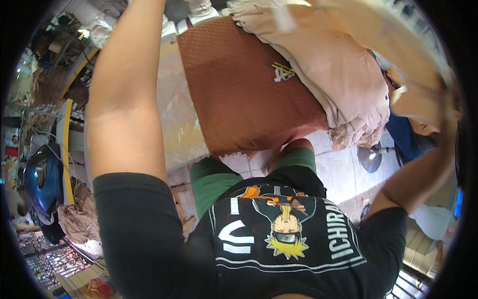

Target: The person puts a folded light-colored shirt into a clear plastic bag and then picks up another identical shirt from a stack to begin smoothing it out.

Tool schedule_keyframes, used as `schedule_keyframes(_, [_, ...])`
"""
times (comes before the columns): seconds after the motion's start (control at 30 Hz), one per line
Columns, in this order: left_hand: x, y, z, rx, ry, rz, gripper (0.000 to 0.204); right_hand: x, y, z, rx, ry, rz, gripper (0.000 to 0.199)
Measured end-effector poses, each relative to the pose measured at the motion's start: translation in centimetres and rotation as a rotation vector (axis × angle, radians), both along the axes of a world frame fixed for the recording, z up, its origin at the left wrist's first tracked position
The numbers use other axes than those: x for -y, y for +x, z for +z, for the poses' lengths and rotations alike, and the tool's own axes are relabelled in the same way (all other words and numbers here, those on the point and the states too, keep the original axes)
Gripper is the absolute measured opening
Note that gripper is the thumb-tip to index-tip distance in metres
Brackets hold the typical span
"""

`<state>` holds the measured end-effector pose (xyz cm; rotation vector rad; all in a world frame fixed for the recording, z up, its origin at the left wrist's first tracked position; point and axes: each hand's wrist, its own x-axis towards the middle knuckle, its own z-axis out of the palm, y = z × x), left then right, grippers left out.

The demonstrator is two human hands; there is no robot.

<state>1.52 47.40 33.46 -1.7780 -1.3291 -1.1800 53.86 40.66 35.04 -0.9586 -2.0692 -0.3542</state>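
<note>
My left arm [127,94] reaches up past the top edge, so its hand is out of sight. At the far right my right hand [451,107] is raised and blurred, gripping the edge of a beige cloth [393,42]. That cloth is lifted and smeared by motion over a heap of beige fabric [338,70]. The heap lies on a brown textured cloth [239,89], which is spread over the table and hangs over its near edge. Small yellow-handled snips [284,67] rest on the brown cloth beside a crumpled white scrap [283,75].
Clear plastic sheeting [179,109] covers the table's left part. Beyond the heap, at right, another person's hand [396,75] and blue clothing [402,135] show. A round metal base [370,158] stands on the tiled floor [338,164]. A blue motorcycle [42,174] is at left.
</note>
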Motion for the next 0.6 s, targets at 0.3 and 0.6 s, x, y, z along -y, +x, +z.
schedule_keyframes(0.3, [3.8, 5.4, -23.8, 0.571, -0.015, 0.220, 0.016, -0.3, -13.9, -15.1, -0.335, -0.697, 0.300, 0.019])
schedule_keyframes(0.6, [4.5, 24.0, -28.2, 0.244, -0.393, -0.236, 0.017, -0.3, -15.2, -12.9, -0.401, -0.728, 0.391, 0.017])
